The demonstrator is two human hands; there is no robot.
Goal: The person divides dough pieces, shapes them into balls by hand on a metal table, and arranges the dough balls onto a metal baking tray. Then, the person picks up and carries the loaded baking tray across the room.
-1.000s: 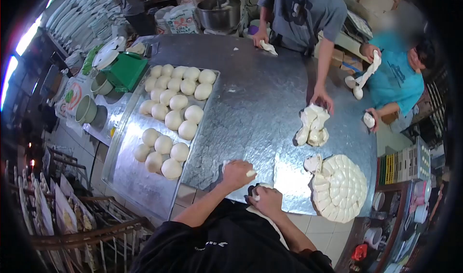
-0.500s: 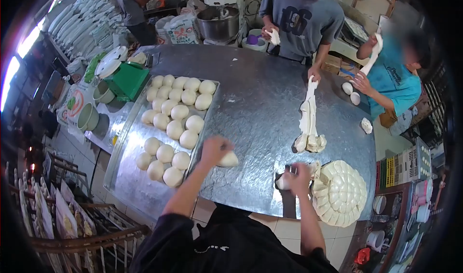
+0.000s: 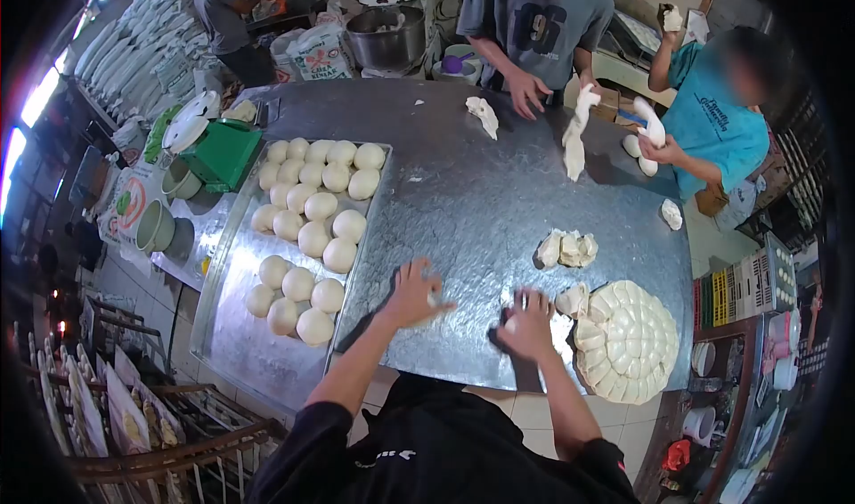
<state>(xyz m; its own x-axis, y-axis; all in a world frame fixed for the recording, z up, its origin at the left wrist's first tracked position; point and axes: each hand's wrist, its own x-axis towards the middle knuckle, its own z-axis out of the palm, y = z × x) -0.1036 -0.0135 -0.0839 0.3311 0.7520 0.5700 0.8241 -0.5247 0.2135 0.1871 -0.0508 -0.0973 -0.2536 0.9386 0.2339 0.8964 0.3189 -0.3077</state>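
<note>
My left hand (image 3: 413, 297) is over the metal table (image 3: 445, 210), its fingers spread and thumb stretched out; a bit of pale dough shows beside the thumb. To its right, my right hand (image 3: 529, 328) curves over a small dough piece (image 3: 510, 324), mostly hidden under the fingers. Near that hand lies a large scored dough mound (image 3: 627, 342), with a small lump (image 3: 573, 300) at its upper left edge. Several smooth dough balls (image 3: 313, 239) sit in rows on the metal tray (image 3: 245, 326) to the left.
Dough chunks (image 3: 567, 248) lie beyond my right hand. Across the table, a person in grey (image 3: 543, 28) has a hand near a dough strip (image 3: 575, 134). A person in teal (image 3: 712, 117) holds dough in both hands. A green scale (image 3: 223, 152) stands at the left.
My left hand has opened wider over its dough; my right hand has shifted slightly left. The long dough strip has come away from the chunks, and the person in grey has put down a piece.
</note>
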